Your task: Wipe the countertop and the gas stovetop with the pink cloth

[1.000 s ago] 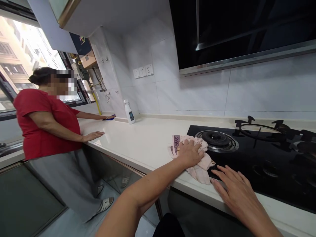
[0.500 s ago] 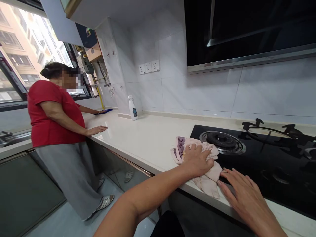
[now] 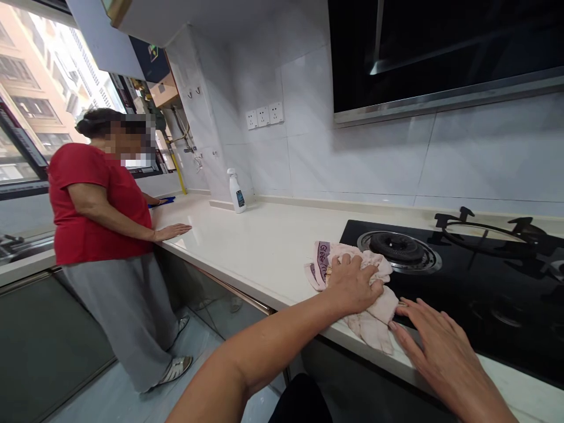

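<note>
The left hand (image 3: 350, 286) curls its fingers over the crumpled pale pink cloth (image 3: 372, 326), pressing it down where the white stone counter (image 3: 264, 247) meets the black glass stove (image 3: 462, 294). The right hand (image 3: 434, 345) lies flat beside it, fingers spread, to lean on.

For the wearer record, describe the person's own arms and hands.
Both forearms are bare as far as they show: no sleeves, no watch. The left hand and right hand wear no gloves; the right hand's nails look unpainted.

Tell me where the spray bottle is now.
Head view, left of centre: the spray bottle stands upright at the back of the counter by the tiled wall, under the sockets, left of the pink cloth.
</note>
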Demonstrator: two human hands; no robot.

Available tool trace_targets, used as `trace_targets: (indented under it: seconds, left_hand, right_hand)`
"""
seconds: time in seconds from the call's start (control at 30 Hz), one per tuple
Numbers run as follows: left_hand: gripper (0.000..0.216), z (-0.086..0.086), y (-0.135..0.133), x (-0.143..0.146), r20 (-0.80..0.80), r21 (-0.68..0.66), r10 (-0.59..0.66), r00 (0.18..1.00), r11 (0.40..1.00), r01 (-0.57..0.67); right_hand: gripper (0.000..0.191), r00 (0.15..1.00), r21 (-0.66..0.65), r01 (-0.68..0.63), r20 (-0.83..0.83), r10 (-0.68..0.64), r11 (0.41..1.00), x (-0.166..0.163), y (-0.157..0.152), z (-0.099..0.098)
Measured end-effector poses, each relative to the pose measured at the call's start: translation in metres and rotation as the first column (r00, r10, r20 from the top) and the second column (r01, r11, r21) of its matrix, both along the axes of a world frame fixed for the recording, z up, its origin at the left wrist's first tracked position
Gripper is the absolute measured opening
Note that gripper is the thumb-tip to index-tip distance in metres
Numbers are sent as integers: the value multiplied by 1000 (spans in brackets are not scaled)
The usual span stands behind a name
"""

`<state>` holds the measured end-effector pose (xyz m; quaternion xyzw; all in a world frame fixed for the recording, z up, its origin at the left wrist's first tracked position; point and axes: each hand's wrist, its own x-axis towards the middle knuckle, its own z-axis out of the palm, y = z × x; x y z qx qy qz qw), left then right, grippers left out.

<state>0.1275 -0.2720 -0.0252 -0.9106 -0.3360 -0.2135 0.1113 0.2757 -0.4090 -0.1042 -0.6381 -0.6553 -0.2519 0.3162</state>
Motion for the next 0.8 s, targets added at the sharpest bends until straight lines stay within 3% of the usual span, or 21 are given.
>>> trace_targets:
  seconds: [0.8]
  left_hand:
    - [41, 3, -1, -2, 22, -2, -2, 1000, 1000, 2]
  right_hand:
    - [53, 998, -40, -3, -58, 0, 999, -3, -2, 4]
